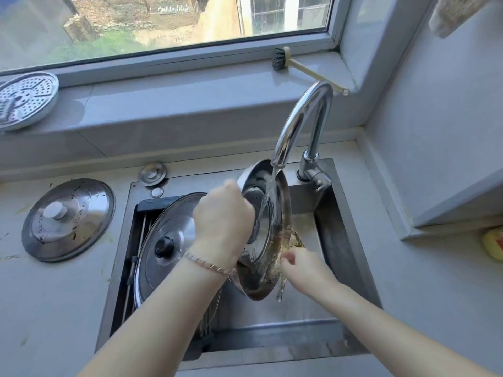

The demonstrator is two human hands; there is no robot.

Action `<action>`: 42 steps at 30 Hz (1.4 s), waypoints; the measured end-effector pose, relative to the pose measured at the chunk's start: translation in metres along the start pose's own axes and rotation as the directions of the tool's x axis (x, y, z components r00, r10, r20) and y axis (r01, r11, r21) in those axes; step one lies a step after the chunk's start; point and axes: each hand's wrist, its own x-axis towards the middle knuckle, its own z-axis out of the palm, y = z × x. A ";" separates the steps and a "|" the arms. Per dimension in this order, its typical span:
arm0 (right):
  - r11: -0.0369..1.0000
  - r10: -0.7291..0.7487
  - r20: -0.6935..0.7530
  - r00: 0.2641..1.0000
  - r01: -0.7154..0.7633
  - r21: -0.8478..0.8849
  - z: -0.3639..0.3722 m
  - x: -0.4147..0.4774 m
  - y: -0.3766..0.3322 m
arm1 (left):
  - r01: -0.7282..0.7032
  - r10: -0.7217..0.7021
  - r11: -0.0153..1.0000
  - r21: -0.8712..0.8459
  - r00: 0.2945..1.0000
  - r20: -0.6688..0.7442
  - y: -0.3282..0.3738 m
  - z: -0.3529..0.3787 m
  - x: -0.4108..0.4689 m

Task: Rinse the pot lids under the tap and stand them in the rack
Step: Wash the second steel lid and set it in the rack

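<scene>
Silver round steel lid (272, 254), and look, brown-yellow grime streaking its rim! Shiny domed steel lid (163, 268), black knob. Grey flat steel lid (81, 202), white knob, dark specks all over. Yellow sponge (494, 244), touch of red.

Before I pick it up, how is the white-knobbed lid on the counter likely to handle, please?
The lid looks like stiff metal, so it should not flex. Its white knob offers a likely grip. Lying flat, dome up, it probably slides rather than rolls; its specks may feel greasy.
</scene>
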 end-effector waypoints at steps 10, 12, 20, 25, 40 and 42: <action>0.984 -0.037 0.005 0.999 0.035 0.176 0.006 0.012 0.012 | -0.043 0.027 0.988 0.148 0.994 0.107 0.004 -0.003 0.003; 0.980 -0.089 -0.020 0.996 0.091 0.178 0.010 0.019 0.004 | 0.062 -0.057 0.997 -0.039 0.991 0.120 -0.009 -0.003 0.005; 0.936 -0.348 -0.228 0.909 0.349 -0.038 0.013 0.055 -0.052 | 0.229 -0.234 0.735 -0.638 0.969 0.078 -0.036 0.023 -0.027; 0.678 -0.733 -0.083 0.675 0.717 -0.163 0.019 0.033 -0.063 | 0.229 -0.318 0.617 -0.753 0.948 0.028 -0.040 0.034 -0.034; 0.668 -0.744 -0.186 0.642 0.703 -0.246 0.004 0.036 -0.081 | 0.127 -0.333 0.386 -0.914 0.943 -0.009 -0.032 0.035 -0.034; 0.562 -0.826 -0.082 0.557 0.803 -0.200 0.004 0.025 -0.082 | 0.092 -0.380 0.278 -0.956 0.925 -0.021 -0.038 0.034 -0.026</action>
